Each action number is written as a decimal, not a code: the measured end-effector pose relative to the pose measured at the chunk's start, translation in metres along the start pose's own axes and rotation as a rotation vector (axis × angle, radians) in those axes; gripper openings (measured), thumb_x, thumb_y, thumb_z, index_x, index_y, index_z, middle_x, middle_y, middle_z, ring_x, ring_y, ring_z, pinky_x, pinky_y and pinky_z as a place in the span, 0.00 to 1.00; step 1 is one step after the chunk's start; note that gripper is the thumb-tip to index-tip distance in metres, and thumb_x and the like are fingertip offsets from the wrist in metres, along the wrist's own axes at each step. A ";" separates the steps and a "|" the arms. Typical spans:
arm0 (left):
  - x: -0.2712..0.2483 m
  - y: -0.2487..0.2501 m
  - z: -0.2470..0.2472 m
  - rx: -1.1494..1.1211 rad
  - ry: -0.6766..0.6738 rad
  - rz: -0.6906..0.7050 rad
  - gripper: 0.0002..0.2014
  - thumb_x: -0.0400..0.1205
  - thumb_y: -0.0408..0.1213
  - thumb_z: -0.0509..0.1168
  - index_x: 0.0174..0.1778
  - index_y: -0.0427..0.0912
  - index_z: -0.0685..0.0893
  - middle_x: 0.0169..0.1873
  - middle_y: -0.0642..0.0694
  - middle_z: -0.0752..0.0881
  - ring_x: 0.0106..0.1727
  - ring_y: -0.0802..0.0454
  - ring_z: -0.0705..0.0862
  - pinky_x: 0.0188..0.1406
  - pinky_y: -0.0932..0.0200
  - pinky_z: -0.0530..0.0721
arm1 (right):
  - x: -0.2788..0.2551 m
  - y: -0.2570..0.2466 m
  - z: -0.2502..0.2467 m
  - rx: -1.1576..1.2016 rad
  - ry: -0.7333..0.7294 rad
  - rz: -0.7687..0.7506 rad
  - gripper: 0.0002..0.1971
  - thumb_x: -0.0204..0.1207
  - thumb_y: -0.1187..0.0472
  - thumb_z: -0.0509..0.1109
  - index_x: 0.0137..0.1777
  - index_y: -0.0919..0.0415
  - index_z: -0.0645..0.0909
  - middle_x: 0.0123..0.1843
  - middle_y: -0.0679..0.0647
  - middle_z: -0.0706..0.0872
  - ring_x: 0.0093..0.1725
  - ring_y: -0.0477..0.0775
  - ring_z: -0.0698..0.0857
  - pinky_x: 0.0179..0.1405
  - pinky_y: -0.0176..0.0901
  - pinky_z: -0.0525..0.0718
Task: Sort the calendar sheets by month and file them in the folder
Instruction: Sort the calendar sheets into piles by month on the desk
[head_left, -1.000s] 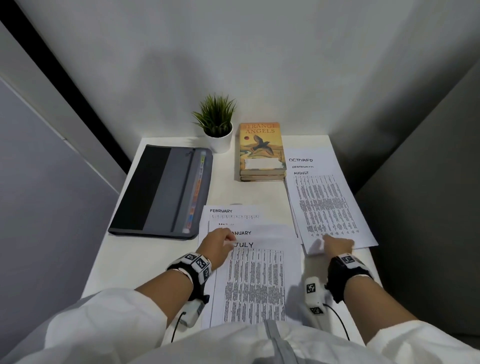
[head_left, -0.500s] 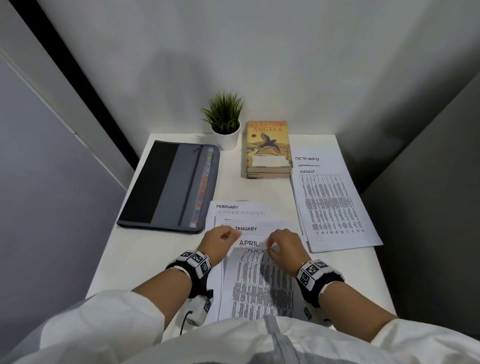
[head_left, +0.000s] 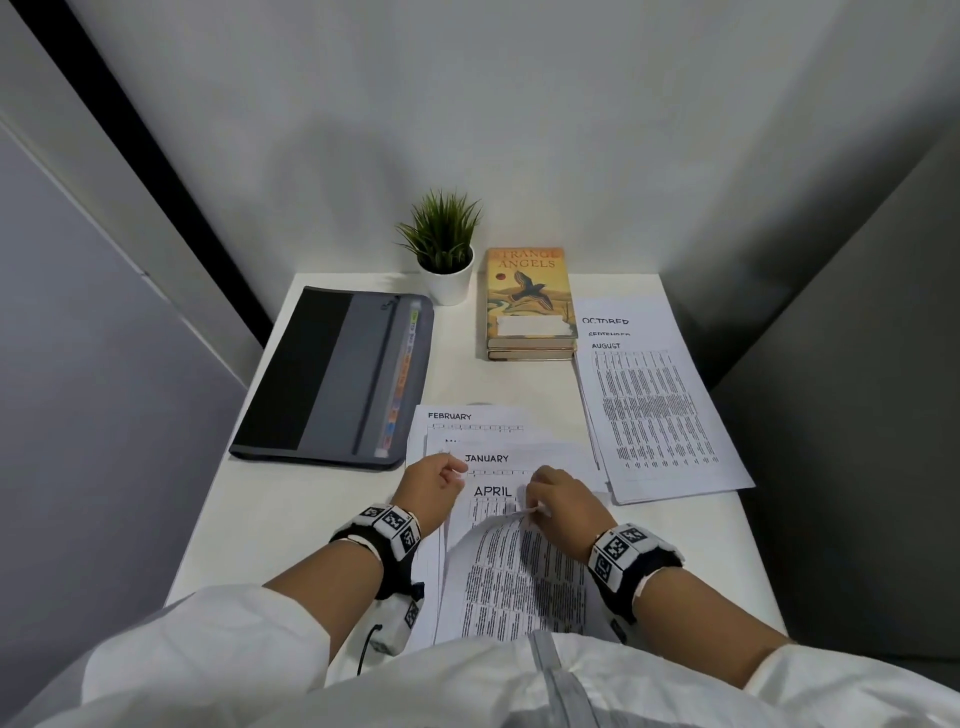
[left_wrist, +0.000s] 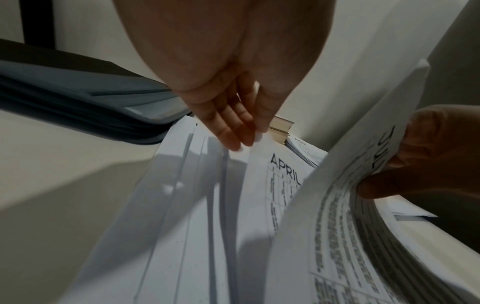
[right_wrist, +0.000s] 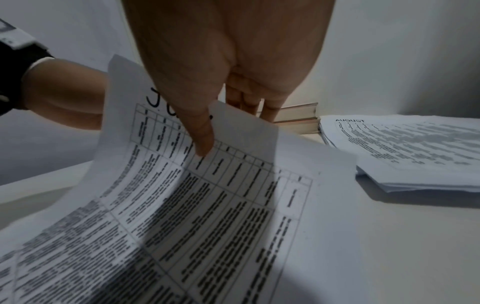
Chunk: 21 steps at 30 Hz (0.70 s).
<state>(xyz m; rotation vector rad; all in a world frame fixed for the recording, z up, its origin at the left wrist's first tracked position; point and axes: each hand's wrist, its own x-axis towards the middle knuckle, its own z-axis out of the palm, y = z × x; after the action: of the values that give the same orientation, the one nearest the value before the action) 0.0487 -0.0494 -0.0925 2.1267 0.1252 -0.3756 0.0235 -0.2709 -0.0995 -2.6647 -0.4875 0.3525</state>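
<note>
A fanned pile of calendar sheets lies at the table's near middle, with FEBRUARY (head_left: 450, 416) at the back, then JANUARY (head_left: 486, 458) and APRIL (head_left: 492, 491). My right hand (head_left: 540, 512) pinches the top edge of the JULY sheet (head_left: 519, 577) and curls it up off the pile. The right wrist view shows the thumb (right_wrist: 203, 142) on the sheet's printed face (right_wrist: 207, 205), with the fingers behind it. My left hand (head_left: 441, 480) rests on the pile's left side, its straight fingertips (left_wrist: 235, 142) on the paper beside APRIL (left_wrist: 285, 170). The grey folder (head_left: 337, 379) lies closed at the left.
A second pile with AUGUST (head_left: 654, 415) on top, SEPTEMBER and OCTOBER showing behind it, lies at the right. Two stacked books (head_left: 527, 304) and a small potted plant (head_left: 445, 260) stand at the back by the wall. Grey partitions close in both sides.
My right hand came from the right pile to the near pile, took the JULY sheet by its top edge and lifted it, uncovering APRIL. The left hand stayed on the pile.
</note>
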 end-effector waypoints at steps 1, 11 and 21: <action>-0.001 0.000 0.000 0.023 -0.021 0.010 0.05 0.79 0.29 0.68 0.47 0.42 0.86 0.32 0.53 0.78 0.34 0.57 0.76 0.34 0.75 0.75 | 0.000 0.000 0.000 0.007 0.008 0.001 0.03 0.75 0.66 0.67 0.42 0.59 0.81 0.60 0.53 0.80 0.58 0.57 0.80 0.51 0.45 0.79; -0.004 -0.001 0.000 0.116 -0.093 0.069 0.06 0.79 0.42 0.72 0.47 0.45 0.85 0.61 0.51 0.79 0.63 0.56 0.77 0.69 0.57 0.73 | -0.004 -0.004 0.003 -0.029 -0.042 -0.031 0.04 0.73 0.66 0.66 0.41 0.57 0.81 0.45 0.51 0.83 0.47 0.55 0.81 0.45 0.42 0.75; 0.024 -0.006 0.003 0.132 -0.121 -0.104 0.13 0.84 0.43 0.65 0.46 0.34 0.81 0.38 0.42 0.78 0.38 0.49 0.75 0.41 0.57 0.72 | 0.000 -0.004 -0.008 0.064 -0.029 -0.023 0.13 0.65 0.77 0.63 0.39 0.60 0.82 0.43 0.55 0.85 0.45 0.58 0.81 0.38 0.42 0.68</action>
<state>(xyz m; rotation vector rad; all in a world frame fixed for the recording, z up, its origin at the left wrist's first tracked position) 0.0697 -0.0501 -0.1068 2.2263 0.1446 -0.5868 0.0253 -0.2703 -0.0904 -2.5933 -0.5068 0.3934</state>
